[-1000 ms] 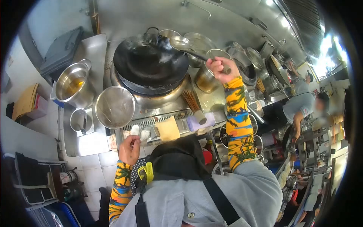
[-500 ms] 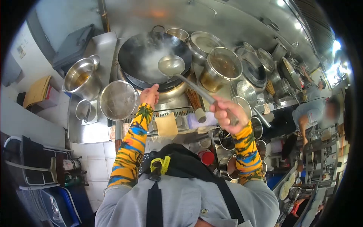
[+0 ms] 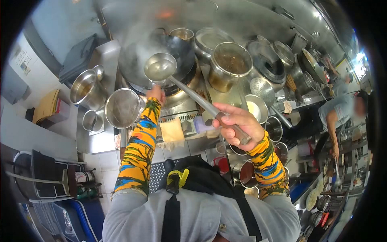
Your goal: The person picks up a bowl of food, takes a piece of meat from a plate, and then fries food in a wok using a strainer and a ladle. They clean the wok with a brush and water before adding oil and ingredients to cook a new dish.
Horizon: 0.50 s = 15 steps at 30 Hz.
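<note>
Long-handled silver metal ladle (image 3: 195, 97) in hand: in the head view its bowl is at upper centre, in front of the steaming, round black wok (image 3: 186, 54), its grip near the middle right. The step appears to be ladling at the wok; the next move seems to call for a steady, level bowl, as it looks to hold liquid. The right hand (image 3: 249, 123), in a yellow palm-patterned sleeve (image 3: 268, 161), wraps its fingers around the grip, thumb along it, forearm angled up from lower right. The left hand (image 3: 157, 95) reaches up to the wok's near rim; whether its fingers grasp anything I cannot tell.
</note>
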Each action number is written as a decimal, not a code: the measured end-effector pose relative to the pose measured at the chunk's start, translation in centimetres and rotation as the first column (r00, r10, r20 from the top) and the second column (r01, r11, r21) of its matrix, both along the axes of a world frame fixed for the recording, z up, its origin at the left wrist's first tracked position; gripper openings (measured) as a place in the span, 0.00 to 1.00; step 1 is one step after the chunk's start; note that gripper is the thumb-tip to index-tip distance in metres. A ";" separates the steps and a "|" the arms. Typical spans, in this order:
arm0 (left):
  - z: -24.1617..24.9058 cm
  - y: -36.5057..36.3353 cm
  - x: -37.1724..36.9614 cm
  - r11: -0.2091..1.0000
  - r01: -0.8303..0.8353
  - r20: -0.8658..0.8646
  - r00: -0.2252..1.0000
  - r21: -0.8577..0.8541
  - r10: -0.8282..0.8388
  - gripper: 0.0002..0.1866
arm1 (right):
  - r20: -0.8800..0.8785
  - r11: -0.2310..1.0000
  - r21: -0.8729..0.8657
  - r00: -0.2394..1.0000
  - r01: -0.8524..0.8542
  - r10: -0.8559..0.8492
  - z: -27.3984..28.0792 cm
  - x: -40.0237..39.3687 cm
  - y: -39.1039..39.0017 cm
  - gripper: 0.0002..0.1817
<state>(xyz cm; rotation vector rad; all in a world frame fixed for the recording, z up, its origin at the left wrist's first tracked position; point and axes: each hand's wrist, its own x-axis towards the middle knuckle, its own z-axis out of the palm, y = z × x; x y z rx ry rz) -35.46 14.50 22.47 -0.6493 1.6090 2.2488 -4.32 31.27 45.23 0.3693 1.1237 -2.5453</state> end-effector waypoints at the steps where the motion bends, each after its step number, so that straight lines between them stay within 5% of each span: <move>1: 0.4 -0.2 0.2 0.995 0.075 0.040 0.996 0.064 -0.077 0.12 | 0.003 1.000 0.018 1.000 0.014 -0.014 0.2 -0.1 -0.2 0.30; 3: 0.0 -0.6 -1.9 0.985 -0.170 0.064 0.984 0.011 0.169 0.13 | 0.017 0.997 0.053 0.998 0.051 -0.052 0.6 0.1 -0.5 0.29; 7: 1.9 1.0 0.3 1.000 0.007 0.156 0.988 0.017 -0.009 0.16 | -0.006 0.996 0.078 0.999 0.050 -0.049 0.4 -0.2 -0.4 0.29; 9: -0.3 0.1 -1.5 0.995 -0.025 0.055 0.998 -0.093 0.030 0.17 | 0.008 0.995 0.085 0.999 0.053 -0.054 0.4 -0.1 -0.6 0.29; 12: 1.6 0.3 -0.7 0.965 -0.258 0.048 0.965 -0.044 0.260 0.20 | 0.024 0.995 0.084 0.998 0.047 -0.049 0.3 0.2 -0.5 0.30; 15: 1.6 1.7 1.2 0.992 0.009 0.044 0.999 -0.126 -0.004 0.20 | 0.024 0.994 0.105 0.999 0.040 -0.043 0.4 0.2 -0.6 0.31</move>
